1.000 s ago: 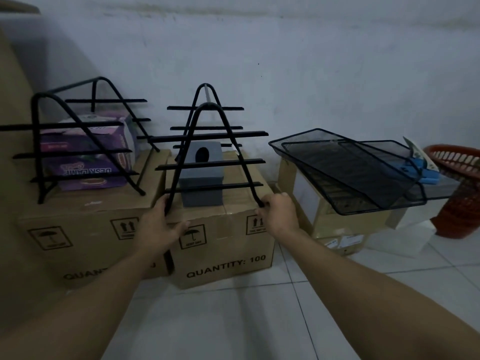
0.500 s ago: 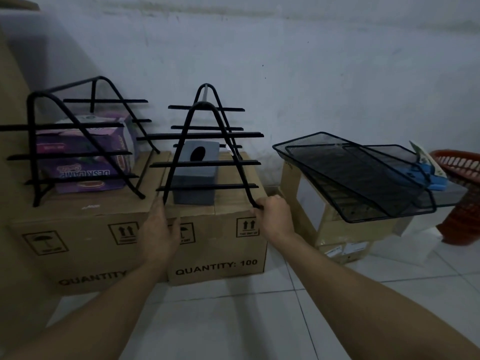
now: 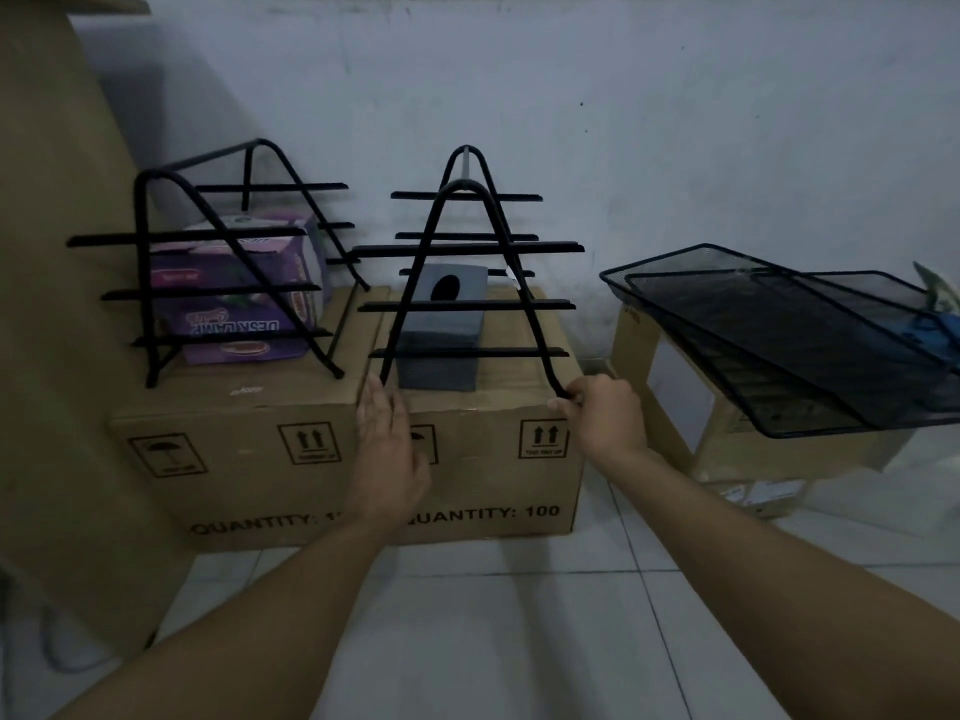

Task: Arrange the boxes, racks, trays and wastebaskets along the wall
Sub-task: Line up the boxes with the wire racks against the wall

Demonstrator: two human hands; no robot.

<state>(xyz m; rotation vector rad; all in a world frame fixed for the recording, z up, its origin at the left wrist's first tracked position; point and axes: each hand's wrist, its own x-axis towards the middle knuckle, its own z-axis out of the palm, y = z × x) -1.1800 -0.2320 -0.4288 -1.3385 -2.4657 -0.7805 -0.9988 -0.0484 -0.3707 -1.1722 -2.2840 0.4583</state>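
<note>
Centre frame: our right hand (image 3: 605,415) pinches the black wire A-frame rack (image 3: 470,283) by its foot atop the brown cardboard box (image 3: 493,459); left hand (image 3: 387,444), fingers straight, steadies the box front, likely squaring the rack.

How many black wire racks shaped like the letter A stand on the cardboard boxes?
2. The left rack stands on the left box over a purple package; the right rack stands on the middle box over a grey box. None seems hidden.

Beyond the right hand (image 3: 605,418), passage is blocked by mesh trays (image 3: 789,335); open tiled floor (image 3: 498,631) is left beneath both forearms.
</note>
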